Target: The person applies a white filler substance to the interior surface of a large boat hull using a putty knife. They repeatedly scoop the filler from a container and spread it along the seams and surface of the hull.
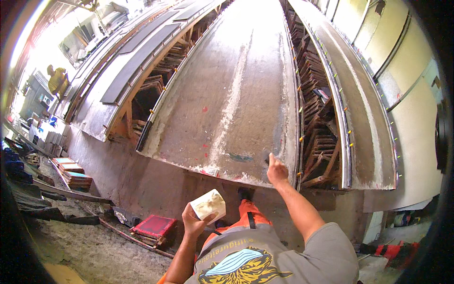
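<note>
My left hand [193, 222] grips a cream-coloured, cut-open plastic container [208, 202] in front of my body, with its opening tipped toward me and smears inside. My right hand [277, 171] is closed over the near end of a long table [189, 128], close to its right corner. A small dark grey thing, blurred, shows at the fingertips; its kind cannot be made out. The tabletop is brown and worn, with whitish streaks running lengthwise, a dark blue-green smear left of my right hand and a few red spots.
Long tables flank this one: a narrow one [362, 118] at right, another with dark grey panels [142, 61] at left. Wooden frames [314, 94] are stacked beneath. A red frame [154, 226] and a frame pile [75, 177] lie lower left. A person [57, 80] stands far left.
</note>
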### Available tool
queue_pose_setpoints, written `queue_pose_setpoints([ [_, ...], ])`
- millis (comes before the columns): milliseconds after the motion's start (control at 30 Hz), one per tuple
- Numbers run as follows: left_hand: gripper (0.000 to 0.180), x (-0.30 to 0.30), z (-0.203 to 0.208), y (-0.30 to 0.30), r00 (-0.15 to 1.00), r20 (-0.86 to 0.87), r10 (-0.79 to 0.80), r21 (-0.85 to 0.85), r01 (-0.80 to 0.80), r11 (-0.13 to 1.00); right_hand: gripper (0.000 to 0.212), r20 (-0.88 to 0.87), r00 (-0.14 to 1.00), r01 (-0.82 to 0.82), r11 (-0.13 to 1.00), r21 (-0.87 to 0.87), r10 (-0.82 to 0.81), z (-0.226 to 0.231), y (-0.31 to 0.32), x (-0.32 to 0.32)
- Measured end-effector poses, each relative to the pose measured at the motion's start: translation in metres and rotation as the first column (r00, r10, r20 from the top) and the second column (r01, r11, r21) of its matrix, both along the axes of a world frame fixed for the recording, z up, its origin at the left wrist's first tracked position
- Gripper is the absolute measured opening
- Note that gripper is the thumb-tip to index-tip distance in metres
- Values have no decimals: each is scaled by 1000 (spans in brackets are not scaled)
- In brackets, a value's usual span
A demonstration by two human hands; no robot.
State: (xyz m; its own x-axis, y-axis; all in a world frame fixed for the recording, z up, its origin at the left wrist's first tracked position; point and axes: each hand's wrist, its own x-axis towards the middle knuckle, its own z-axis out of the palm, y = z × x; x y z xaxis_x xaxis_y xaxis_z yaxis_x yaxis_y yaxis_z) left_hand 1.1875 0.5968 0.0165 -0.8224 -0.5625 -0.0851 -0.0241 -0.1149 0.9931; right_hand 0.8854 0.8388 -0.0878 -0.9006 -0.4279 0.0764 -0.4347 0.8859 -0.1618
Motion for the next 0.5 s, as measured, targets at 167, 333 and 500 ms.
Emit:
queue_pose_setpoints([
  [167,62,4,2,0,1000,-22,-16,-6,16,1000,43,-292,950,204,929,307,-112,-55,-43,1],
  [333,61,10,-5,2,1000,-11,-2,3,2,1000,26,-243,968,-17,983,182,62,-40,-137,65],
  [500,60,13,1,0,999,19,29,-28,-29,999,14,56,995,88,993,-83,-84,37,-136,-13],
])
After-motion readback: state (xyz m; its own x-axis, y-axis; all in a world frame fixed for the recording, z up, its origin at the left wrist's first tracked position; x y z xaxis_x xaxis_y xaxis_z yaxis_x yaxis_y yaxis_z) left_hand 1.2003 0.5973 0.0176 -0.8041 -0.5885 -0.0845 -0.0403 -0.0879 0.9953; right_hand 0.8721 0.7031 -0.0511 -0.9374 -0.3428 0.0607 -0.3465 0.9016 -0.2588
